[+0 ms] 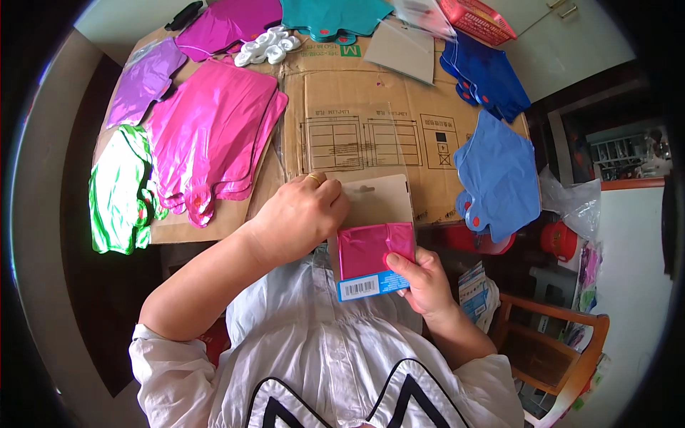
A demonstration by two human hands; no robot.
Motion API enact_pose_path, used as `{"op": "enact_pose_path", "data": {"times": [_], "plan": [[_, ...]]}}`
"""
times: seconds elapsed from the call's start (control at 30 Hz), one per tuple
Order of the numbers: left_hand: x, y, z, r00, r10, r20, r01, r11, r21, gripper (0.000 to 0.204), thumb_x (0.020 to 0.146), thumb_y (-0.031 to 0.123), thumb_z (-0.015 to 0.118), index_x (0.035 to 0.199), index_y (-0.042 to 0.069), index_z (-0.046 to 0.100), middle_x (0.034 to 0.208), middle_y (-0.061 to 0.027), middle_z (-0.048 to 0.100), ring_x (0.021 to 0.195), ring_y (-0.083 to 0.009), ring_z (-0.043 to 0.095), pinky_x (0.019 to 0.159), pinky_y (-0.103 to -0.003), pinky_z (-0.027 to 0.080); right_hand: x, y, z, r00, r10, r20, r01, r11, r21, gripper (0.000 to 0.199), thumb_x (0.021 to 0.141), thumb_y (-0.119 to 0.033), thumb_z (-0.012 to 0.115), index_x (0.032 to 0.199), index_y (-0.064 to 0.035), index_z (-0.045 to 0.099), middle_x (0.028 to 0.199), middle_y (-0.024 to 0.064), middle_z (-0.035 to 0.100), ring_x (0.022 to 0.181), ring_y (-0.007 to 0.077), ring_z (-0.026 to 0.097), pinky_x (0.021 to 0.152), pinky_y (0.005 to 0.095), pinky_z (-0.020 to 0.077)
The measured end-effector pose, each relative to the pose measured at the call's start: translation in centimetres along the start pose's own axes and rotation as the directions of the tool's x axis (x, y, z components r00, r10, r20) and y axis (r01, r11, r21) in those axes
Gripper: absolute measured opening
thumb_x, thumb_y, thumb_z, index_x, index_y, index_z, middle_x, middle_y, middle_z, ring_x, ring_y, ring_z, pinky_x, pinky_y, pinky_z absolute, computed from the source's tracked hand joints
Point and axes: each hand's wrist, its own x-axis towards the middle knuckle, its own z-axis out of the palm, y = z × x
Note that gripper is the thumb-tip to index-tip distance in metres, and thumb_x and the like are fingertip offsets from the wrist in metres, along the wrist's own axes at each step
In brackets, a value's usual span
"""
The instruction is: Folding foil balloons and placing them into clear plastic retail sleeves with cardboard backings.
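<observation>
bright even daylight, glare on foil, sharp centre, fisheye bending, dark rim

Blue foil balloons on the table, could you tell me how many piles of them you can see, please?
2: one dark blue pile at the far right of the table, one lighter blue pile nearer the person. Each stack may hide further balloons.

Your left hand (300,217) is curled in a loose fist, knuckles up, fingertips pinched together (a ring shows on one finger). Your right hand (421,278) sits lower, thumb pressed forward, fingers wrapped underneath. Both forearms rise bare from rolled white sleeves.
</observation>
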Motion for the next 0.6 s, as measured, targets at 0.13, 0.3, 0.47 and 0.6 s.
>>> {"op": "enact_pose_path", "data": {"times": [0.13, 0.3, 0.47, 0.6], "plan": [[-0.6, 0.6, -0.3, 1.0, -0.01, -0.005, 0.01, 1.0, 0.012, 0.024, 0.073, 0.008, 0.062, 0.094, -0.003, 0.06, 0.085, -0.0103, 0.056, 0.079, -0.0272, 0.059, 0.071, -0.036, 0.051, 0.4, -0.1, 1.1, 0.999, -0.024, -0.037, 0.021, 0.997, -0.079, 0.017, 0.093, -0.022, 0.066, 0.094, -0.0049, 0.068, 0.072, -0.003, 0.061, 0.054, 0.0034, 0.049, 0.045, 0.0205, 0.0388], [-1.9, 1.2, -0.7, 0.997, -0.041, -0.059, 0.038, 0.998, -0.045, 0.023, 0.073, 0.006, 0.063, 0.095, -0.002, 0.062, 0.09, -0.0103, 0.059, 0.08, -0.0264, 0.06, 0.072, -0.037, 0.05, 0.7, 0.0, 1.7, 0.999, -0.05, 0.004, 0.05, 0.992, -0.114, 0.025, 0.093, -0.021, 0.066, 0.109, -0.0033, 0.062, 0.075, -0.002, 0.06, 0.053, 0.003, 0.048, 0.044, 0.0196, 0.0358], [-2.5, 1.5, -1.0, 0.991, -0.131, 0.018, 0.131, 0.991, -0.011, 0.026, 0.073, 0.005, 0.064, 0.099, -0.001, 0.063, 0.094, -0.0097, 0.062, 0.083, -0.0256, 0.061, 0.074, -0.036, 0.049, 0.9, 0.1, 1.9, 0.997, -0.056, 0.054, 0.061, 0.994, -0.095, 0.037, 0.093, -0.024, 0.067, 0.121, -0.0036, 0.057, 0.082, -0.0013, 0.062, 0.061, 0.0028, 0.052, 0.046, 0.0188, 0.0395], [-1.9, 1.4, -1.1, 0.993, -0.119, 0.021, 0.119, 0.993, 0.007, 0.024, 0.074, 0.008, 0.064, 0.097, 0.001, 0.063, 0.088, -0.0076, 0.062, 0.077, -0.0245, 0.061, 0.071, -0.035, 0.048, 0.7, 0.6, 2.2, 0.999, -0.05, 0.022, 0.051, 0.996, -0.069, 0.035, 0.092, -0.022, 0.068, 0.118, -0.0024, 0.057, 0.082, -0.0005, 0.062, 0.06, 0.0031, 0.052, 0.046, 0.0187, 0.0395]]}}
